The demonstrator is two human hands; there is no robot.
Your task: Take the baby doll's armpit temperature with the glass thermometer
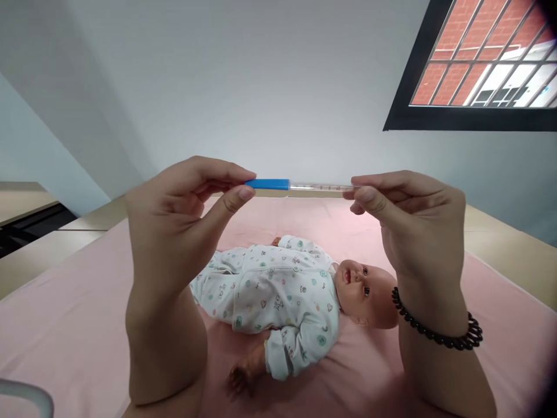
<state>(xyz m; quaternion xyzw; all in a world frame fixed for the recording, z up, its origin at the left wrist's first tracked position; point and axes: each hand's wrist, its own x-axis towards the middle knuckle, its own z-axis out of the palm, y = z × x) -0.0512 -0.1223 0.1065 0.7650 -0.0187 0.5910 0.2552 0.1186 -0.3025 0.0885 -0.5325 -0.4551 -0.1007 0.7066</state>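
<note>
Held level in front of me is a glass thermometer point(322, 187) with a blue cap point(268, 184) over its left end. My left hand point(191, 203) pinches the blue cap between thumb and fingers. At the other end, my right hand point(404, 215) pinches the clear tube, and its fingertips hide that tip. Below and beyond the hands, a baby doll point(282, 284) in a white patterned suit lies on its back, its head to the right. Part of its head and legs is hidden behind my arms.
A pink sheet point(78, 337) covers the surface under the doll, with pale wooden edges point(500, 232) around it. Behind rises a grey wall point(261, 87), with a dark-framed barred window point(470, 119) at upper right. A curved grey rail point(28, 390) shows at lower left.
</note>
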